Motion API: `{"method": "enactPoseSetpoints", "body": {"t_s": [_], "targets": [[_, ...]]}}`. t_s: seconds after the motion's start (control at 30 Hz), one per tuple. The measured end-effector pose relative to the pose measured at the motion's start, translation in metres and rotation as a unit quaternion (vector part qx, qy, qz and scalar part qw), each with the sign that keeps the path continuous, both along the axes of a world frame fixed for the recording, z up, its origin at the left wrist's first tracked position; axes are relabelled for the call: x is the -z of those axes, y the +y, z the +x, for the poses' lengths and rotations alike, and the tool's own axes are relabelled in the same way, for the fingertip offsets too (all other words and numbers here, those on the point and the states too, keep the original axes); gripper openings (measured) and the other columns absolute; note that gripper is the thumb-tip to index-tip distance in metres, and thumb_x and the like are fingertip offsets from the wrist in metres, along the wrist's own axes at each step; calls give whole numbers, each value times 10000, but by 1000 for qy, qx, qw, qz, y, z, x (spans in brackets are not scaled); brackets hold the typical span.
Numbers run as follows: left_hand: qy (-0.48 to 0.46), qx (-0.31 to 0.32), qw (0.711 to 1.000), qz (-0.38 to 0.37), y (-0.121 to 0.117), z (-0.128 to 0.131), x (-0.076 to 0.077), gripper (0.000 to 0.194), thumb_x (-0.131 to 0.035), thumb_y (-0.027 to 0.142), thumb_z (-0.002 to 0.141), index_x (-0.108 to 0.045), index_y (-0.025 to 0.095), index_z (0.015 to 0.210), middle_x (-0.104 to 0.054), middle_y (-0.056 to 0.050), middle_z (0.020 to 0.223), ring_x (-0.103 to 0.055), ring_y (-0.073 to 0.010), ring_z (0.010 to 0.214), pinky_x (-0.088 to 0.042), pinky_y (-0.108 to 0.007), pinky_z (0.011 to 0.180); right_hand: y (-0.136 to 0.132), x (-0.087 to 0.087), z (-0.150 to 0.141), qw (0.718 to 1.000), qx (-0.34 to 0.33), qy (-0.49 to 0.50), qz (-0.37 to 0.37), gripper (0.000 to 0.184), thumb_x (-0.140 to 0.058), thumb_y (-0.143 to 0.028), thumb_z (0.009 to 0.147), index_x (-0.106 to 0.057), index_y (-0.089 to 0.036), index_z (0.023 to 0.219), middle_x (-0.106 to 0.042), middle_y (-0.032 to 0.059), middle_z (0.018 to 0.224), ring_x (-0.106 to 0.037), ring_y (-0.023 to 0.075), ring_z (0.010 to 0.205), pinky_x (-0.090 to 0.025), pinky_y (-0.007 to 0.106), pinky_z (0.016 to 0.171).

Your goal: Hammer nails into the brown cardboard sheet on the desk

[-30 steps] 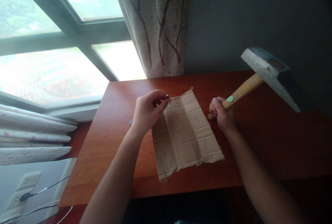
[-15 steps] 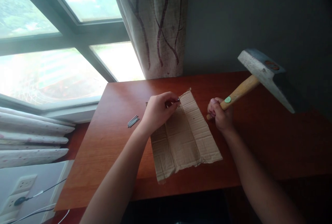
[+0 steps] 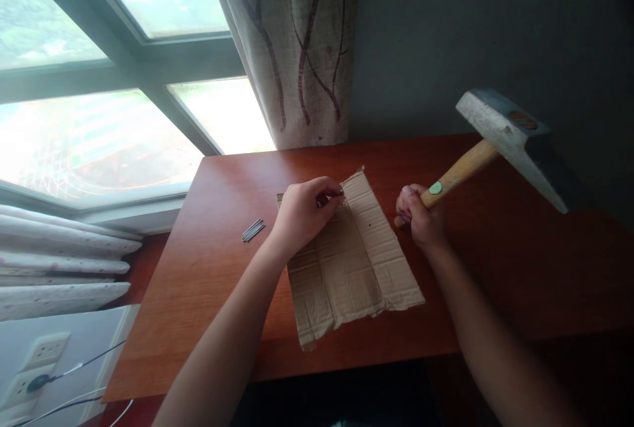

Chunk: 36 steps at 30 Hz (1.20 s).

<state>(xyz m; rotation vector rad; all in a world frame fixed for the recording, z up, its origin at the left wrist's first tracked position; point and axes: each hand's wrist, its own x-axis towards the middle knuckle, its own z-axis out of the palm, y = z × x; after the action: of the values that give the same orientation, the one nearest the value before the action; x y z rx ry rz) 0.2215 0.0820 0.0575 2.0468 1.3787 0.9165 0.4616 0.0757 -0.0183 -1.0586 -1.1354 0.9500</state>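
Note:
My right hand (image 3: 421,217) is wrapped around the wooden handle of a hammer (image 3: 463,171), low on the grip beside a green sticker. The big metal head is raised, up and to the right of the hand. My left hand (image 3: 306,210) is closed in a pinch over the far part of a flat, creased piece of cardboard (image 3: 349,275). A small dark tip of a nail (image 3: 341,191) shows at its fingertips; the fingers hide most of it. Several loose nails (image 3: 253,230) lie side by side, left of the cardboard.
The reddish-brown wooden table (image 3: 208,282) carries the cardboard and nails. A window (image 3: 143,64) and a patterned curtain (image 3: 307,51) stand behind on the left, a dark wall (image 3: 421,51) behind on the right. A wall socket (image 3: 47,351) with cables is at lower left.
The hammer head has shifted very slightly up and to the right. Both hands, the cardboard and the loose nails stay almost the same.

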Motion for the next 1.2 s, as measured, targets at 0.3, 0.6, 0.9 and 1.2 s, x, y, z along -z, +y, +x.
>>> {"method": "enactPoseSetpoints", "body": {"t_s": [0.3, 0.6, 0.9, 1.2], "targets": [[-2, -3, 1000, 0, -1, 1, 0, 103, -679, 139, 852, -731, 219, 890, -779, 11, 808, -678, -133, 670, -507, -259, 671, -1, -2, -1, 1000, -3, 3, 2, 529, -674, -535, 929, -422, -234, 574, -368, -56, 485, -328, 86, 401, -280, 227, 350], [6, -6, 1000, 9, -2, 1, 2, 102, -678, 145, 854, -733, 223, 888, -766, 20, 776, -663, -129, 649, -497, -252, 654, -1, -3, -2, 1000, -4, 8, 3, 527, -680, -530, 928, -426, -233, 573, -371, -56, 484, -329, 87, 409, -278, 230, 356], [17, -15, 999, 26, -5, 4, 2, 89, -688, 154, 866, -750, 213, 892, -757, 21, 753, -656, -123, 636, -464, -239, 637, -1, -3, -2, 1000, -6, 5, 0, 541, -678, -541, 925, -413, -229, 572, -362, -60, 490, -318, 79, 411, -263, 224, 357], [12, -23, 999, 19, -6, 4, 4, 80, -680, 182, 888, -753, 211, 902, -770, 12, 779, -661, -126, 649, -462, -242, 637, -1, -3, -2, 1000, 3, -19, -5, 551, -655, -575, 923, -398, -236, 572, -364, -57, 490, -329, 87, 415, -285, 230, 365]]}}
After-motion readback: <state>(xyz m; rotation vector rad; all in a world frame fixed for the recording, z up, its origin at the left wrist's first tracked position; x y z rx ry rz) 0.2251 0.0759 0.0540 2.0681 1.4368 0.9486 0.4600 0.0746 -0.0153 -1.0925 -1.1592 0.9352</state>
